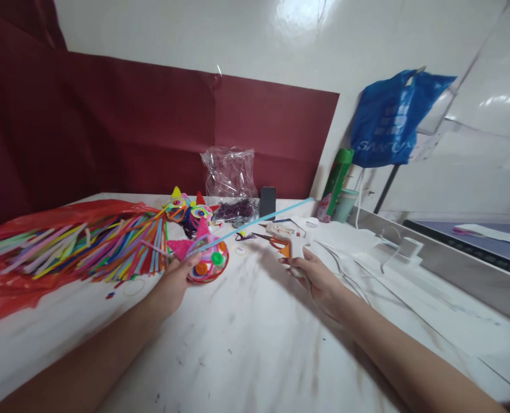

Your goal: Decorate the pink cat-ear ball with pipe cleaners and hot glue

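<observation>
My left hand (175,281) is closed around a small craft figure (207,261) made of coloured pipe cleaners, with pink ears and orange and green buttons. A long light-blue pipe cleaner (259,221) rises from it toward the upper right. My right hand (312,275) grips the handle of a white hot glue gun (291,238), whose nozzle points left toward the figure. Both hands hover just above the white marble table (246,344).
A fan of coloured pipe cleaners (86,244) lies on red plastic at the left. Two finished figures (188,212), a clear bag (231,172), a dark phone (267,201), a green spray can (336,178), a cup (345,205) and a blue bag (388,120) stand behind.
</observation>
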